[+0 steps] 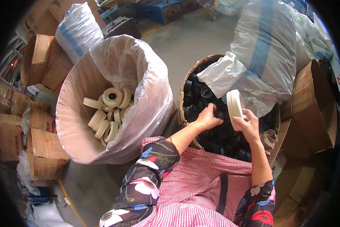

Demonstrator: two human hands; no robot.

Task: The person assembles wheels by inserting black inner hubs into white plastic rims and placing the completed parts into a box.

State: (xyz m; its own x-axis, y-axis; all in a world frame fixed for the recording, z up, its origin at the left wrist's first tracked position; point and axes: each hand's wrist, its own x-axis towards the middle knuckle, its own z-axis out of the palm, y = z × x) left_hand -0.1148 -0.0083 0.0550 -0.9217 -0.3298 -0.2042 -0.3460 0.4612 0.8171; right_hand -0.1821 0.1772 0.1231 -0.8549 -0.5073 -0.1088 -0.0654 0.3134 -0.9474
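In my right hand I hold a cream-white grooved ring on edge, its thumb and fingers closed on the lower rim. To its left, my left hand is over a bin of black round plastic parts, fingers curled. Blur and the dark parts behind hide what the left fingers hold, if anything. A large drum lined with pale plastic film stands to the left. Several similar cream-white rings lie heaped in it; one shows a black centre.
A full white woven sack with a blue stripe leans over the bin's far right side. Open cardboard boxes stand at right, more cartons at left. Another white sack is behind the drum. Blue machinery stands far back.
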